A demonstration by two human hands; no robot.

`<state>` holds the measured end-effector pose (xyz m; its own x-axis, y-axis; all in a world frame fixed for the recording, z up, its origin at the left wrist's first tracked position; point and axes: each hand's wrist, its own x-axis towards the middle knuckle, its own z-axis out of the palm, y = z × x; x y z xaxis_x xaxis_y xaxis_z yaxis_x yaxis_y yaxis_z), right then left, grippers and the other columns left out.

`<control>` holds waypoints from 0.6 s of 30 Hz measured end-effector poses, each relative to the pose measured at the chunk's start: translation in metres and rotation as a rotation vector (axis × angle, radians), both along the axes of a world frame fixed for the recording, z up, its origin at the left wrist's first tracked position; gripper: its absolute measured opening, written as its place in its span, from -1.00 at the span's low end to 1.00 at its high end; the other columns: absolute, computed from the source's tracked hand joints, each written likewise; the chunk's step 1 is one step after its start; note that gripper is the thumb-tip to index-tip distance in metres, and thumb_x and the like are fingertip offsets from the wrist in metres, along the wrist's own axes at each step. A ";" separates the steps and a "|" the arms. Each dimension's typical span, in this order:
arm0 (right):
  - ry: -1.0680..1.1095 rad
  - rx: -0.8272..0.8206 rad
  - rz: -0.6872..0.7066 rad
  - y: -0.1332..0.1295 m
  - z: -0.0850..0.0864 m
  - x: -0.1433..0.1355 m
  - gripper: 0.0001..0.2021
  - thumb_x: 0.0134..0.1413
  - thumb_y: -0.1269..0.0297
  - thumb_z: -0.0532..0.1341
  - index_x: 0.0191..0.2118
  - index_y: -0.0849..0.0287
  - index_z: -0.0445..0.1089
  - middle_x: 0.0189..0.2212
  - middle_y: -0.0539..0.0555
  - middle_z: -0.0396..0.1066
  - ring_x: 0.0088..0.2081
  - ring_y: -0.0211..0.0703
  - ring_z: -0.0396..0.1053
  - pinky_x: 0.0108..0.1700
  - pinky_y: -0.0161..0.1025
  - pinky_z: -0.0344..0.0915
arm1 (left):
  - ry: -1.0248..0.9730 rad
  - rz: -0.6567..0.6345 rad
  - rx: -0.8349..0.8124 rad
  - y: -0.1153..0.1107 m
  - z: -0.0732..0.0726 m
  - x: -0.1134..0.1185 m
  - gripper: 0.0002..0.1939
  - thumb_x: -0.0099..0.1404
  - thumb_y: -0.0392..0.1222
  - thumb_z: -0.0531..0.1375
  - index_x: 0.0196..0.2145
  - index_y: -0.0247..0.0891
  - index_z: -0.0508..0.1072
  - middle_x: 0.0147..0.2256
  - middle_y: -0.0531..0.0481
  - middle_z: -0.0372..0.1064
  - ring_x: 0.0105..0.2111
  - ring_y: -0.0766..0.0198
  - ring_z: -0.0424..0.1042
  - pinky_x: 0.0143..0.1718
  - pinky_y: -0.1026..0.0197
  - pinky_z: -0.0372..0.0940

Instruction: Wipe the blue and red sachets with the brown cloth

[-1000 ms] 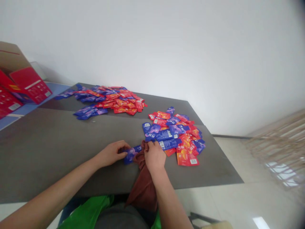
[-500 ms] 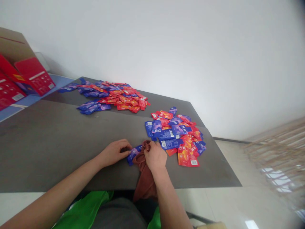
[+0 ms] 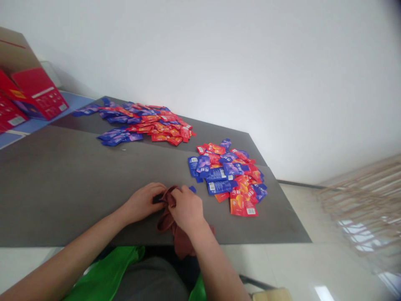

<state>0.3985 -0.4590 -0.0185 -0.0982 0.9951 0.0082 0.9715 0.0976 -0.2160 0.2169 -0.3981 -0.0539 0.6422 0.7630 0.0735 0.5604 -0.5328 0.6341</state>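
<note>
My right hand [image 3: 187, 210] is closed on a bunched brown cloth [image 3: 184, 242], pressing it over a small blue pouch [image 3: 192, 190]. Most of that pouch is hidden under the cloth and fingers; one blue corner sticks out past my right knuckles. At the pouch's left end, my left hand [image 3: 144, 202] holds the edge between thumb and fingers. The loose part of the cloth hangs over the table's front edge. To the right of my hands lies a pile of red and blue pouches [image 3: 222, 173], some printed with fruit.
A bigger heap of red and blue pouches [image 3: 156, 123] lies at the back left of the grey table [image 3: 78, 175]. Red cartons [image 3: 40, 94] stand on a blue surface at far left. A white wall rises behind, and a wooden rack [image 3: 363, 209] stands at right.
My right hand has moved left with the cloth, across the pouch towards my left hand, covering most of it. My left hand has stayed at the pouch's end. The view has shifted slightly.
</note>
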 end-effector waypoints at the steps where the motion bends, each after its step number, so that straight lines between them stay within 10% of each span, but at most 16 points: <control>1: 0.001 -0.019 0.009 0.001 -0.002 -0.001 -0.84 0.31 0.13 0.12 -0.13 -0.01 0.41 -0.17 0.00 0.36 -0.19 -0.20 0.39 -0.25 -0.32 0.23 | 0.012 0.005 0.009 0.000 -0.001 0.001 -0.81 0.25 -0.11 0.22 -0.20 -0.18 0.50 -0.14 -0.03 0.47 -0.08 0.11 0.40 -0.03 0.14 0.29; 9: -0.110 0.001 -0.310 0.015 0.011 0.048 -0.73 0.39 0.18 0.00 -0.12 0.09 0.43 -0.17 0.10 0.38 -0.23 -0.16 0.41 -0.28 -0.28 0.21 | 0.023 -0.041 0.042 -0.001 -0.003 0.008 -0.73 0.31 -0.05 0.21 -0.06 -0.13 0.51 -0.03 -0.03 0.45 -0.01 0.11 0.39 0.07 0.13 0.23; 15: 0.012 0.060 0.057 -0.005 0.006 0.005 -0.83 0.32 0.15 0.10 -0.16 0.01 0.43 -0.17 0.02 0.37 -0.18 -0.18 0.35 -0.26 -0.32 0.19 | 0.030 -0.051 0.048 -0.002 -0.004 0.007 -0.80 0.28 -0.19 0.18 -0.14 -0.17 0.51 -0.06 -0.05 0.47 -0.02 0.11 0.40 0.05 0.12 0.26; 18: 0.016 0.008 -0.003 0.001 -0.006 0.010 -0.85 0.30 0.15 0.13 -0.14 0.00 0.42 -0.18 0.01 0.36 -0.20 -0.19 0.36 -0.28 -0.32 0.19 | 0.029 -0.045 0.060 -0.002 -0.003 0.006 -0.76 0.31 -0.14 0.17 -0.09 -0.16 0.51 -0.03 -0.05 0.46 0.01 0.12 0.39 0.09 0.12 0.25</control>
